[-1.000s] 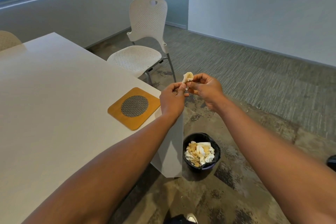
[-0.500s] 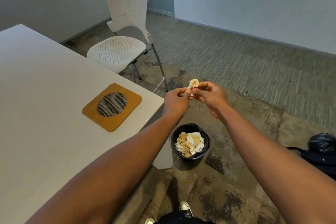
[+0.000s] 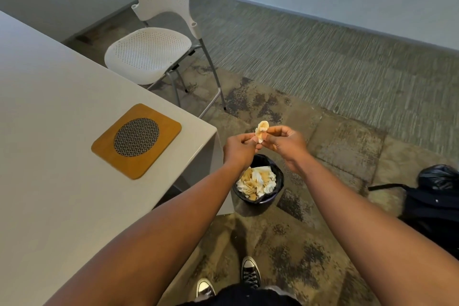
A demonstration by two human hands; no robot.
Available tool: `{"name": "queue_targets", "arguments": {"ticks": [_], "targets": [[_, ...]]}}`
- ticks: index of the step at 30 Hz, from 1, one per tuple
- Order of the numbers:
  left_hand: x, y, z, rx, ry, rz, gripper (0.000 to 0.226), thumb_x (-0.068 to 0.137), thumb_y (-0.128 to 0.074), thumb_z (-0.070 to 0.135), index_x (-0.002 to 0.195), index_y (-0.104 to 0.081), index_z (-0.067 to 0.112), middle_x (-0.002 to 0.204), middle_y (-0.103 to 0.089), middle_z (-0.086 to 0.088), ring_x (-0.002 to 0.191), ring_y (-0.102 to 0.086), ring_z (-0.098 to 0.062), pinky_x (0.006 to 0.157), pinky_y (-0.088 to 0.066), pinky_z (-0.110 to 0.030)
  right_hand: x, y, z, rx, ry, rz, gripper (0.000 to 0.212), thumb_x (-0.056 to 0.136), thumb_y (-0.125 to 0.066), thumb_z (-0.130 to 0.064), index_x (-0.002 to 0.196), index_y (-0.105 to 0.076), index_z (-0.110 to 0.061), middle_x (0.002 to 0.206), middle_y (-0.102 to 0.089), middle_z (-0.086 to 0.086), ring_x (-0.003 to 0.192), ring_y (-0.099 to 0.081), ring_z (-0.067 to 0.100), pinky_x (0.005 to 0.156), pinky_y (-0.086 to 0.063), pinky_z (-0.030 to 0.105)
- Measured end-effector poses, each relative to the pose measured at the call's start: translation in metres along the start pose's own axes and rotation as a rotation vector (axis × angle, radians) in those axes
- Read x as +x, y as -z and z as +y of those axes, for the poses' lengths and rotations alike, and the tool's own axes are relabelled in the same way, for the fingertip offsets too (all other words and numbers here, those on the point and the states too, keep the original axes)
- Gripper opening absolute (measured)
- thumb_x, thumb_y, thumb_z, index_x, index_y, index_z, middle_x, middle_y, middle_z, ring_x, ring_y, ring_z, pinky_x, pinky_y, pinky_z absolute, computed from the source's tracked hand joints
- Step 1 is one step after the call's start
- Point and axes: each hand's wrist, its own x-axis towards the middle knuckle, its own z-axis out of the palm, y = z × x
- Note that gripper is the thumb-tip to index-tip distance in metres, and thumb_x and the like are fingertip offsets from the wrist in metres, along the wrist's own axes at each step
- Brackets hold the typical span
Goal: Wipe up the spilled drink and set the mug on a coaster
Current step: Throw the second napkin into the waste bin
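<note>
Both hands meet in the air just past the table corner, pinching one small crumpled tissue [image 3: 262, 130] stained brown. My left hand [image 3: 238, 150] grips its lower end and my right hand [image 3: 285, 143] grips it from the right. Directly below them on the floor stands a black bin [image 3: 273, 197] filled with several stained white tissues [image 3: 257, 181]. An orange-brown square coaster [image 3: 135, 140] with a round woven metal centre lies on the white table [image 3: 49, 181] near its corner. No mug is in view.
A white perforated chair [image 3: 151, 52] stands beyond the table corner. A black bag [image 3: 432, 204] lies on the carpet at the right edge. My two sneakers [image 3: 249, 274] show at the bottom, close to the bin.
The view has tilted down and shifted, so the bin and my shoes show more fully. Both hands still hold the tissue together, now more directly above the bin.
</note>
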Motion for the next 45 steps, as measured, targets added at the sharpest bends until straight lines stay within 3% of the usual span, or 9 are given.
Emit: {"name": "queue_targets", "arguments": {"ticks": [5,12,14,17,20,23,28,34,45], "targets": [[0.008,-0.001,0.004,0.135,0.014,0.059,0.032,0.102,-0.052,0.02,0.072,-0.057,0.029,0.092,-0.068,-0.003,0.092,-0.066,-0.021,0.095,-0.052,-0.047,0.028,0.008,0.006,-0.216,-0.015,0.104,0.015,0.082,-0.072,-0.002,0.09,-0.064,-0.013,0.093,-0.066,0.003,0.096,-0.066,0.021,0.087,-0.058,0.037],[0.011,-0.003,0.006,0.253,-0.003,0.081,0.033,0.105,-0.043,0.025,0.075,-0.056,0.022,0.082,-0.06,-0.005,0.082,-0.056,-0.025,0.08,-0.052,-0.039,0.037,0.021,0.014,-0.298,-0.091,0.164,0.011,0.084,-0.071,-0.007,0.086,-0.064,-0.015,0.092,-0.067,0.004,0.079,-0.064,0.015,0.085,-0.058,0.041],[0.01,-0.005,0.009,0.264,-0.025,0.053,0.032,0.105,-0.04,0.024,0.089,-0.065,0.011,0.086,-0.065,-0.015,0.084,-0.06,-0.035,0.075,-0.049,-0.038,0.037,0.019,0.009,-0.281,-0.079,0.163,0.009,0.085,-0.07,-0.008,0.086,-0.064,-0.014,0.095,-0.068,0.006,0.08,-0.065,0.016,0.084,-0.059,0.04],[0.011,-0.006,0.013,0.265,-0.059,0.042,0.038,0.106,-0.039,0.027,0.13,-0.06,0.005,0.124,-0.062,-0.025,0.113,-0.058,-0.044,0.093,-0.05,-0.046,0.035,0.012,-0.001,-0.265,-0.053,0.142,0.007,0.087,-0.068,-0.009,0.085,-0.064,-0.015,0.096,-0.068,0.007,0.085,-0.064,0.019,0.084,-0.059,0.038],[0.011,-0.006,0.019,0.273,-0.122,0.041,0.035,0.107,-0.038,0.026,0.129,-0.062,0.012,0.105,-0.069,-0.022,0.096,-0.064,-0.039,0.082,-0.05,-0.042,0.033,0.005,-0.011,-0.27,-0.006,0.128,0.004,0.087,-0.068,-0.013,0.086,-0.065,-0.015,0.093,-0.068,0.005,0.089,-0.065,0.019,0.082,-0.059,0.035],[0.01,-0.006,0.025,0.275,-0.13,0.043,0.041,0.107,-0.037,0.026,0.145,-0.05,0.016,0.123,-0.063,-0.026,0.114,-0.058,-0.045,0.083,-0.049,-0.039,0.032,-0.001,-0.02,-0.322,0.055,0.117,0.003,0.088,-0.068,-0.019,0.086,-0.066,-0.017,0.093,-0.068,0.001,0.092,-0.066,0.017,0.078,-0.059,0.032],[0.006,-0.004,0.039,0.339,-0.197,0.07,0.043,0.107,-0.037,0.024,0.148,-0.046,0.014,0.111,-0.071,-0.014,0.101,-0.066,-0.031,0.088,-0.05,-0.04,0.032,-0.01,-0.031,-0.428,0.132,0.11,0.01,0.087,-0.067,-0.028,0.092,-0.068,-0.019,0.093,-0.068,-0.004,0.09,-0.065,0.016,0.083,-0.058,0.039],[-0.003,0.004,0.056,0.482,-0.31,0.106,0.045,0.108,-0.035,0.028,0.149,-0.044,0.013,0.152,-0.047,-0.005,0.14,-0.043,-0.023,0.109,-0.035,-0.033,0.023,-0.015,-0.048,-0.517,0.223,0.124,0.024,0.088,-0.066,-0.032,0.109,-0.065,-0.021,0.11,-0.064,0.001,0.102,-0.061,0.018,0.089,-0.054,0.04],[-0.018,0.017,0.091,0.517,-0.477,0.165,0.048,0.108,-0.034,0.033,0.153,-0.039,0.015,0.159,-0.037,-0.003,0.147,-0.033,-0.02,0.117,-0.028,-0.037,0.004,-0.033,-0.094,-0.596,0.428,0.106,0.042,0.089,-0.064,-0.034,0.128,-0.059,-0.018,0.131,-0.059,0.007,0.122,-0.054,0.019,0.097,-0.048,0.036]]}}
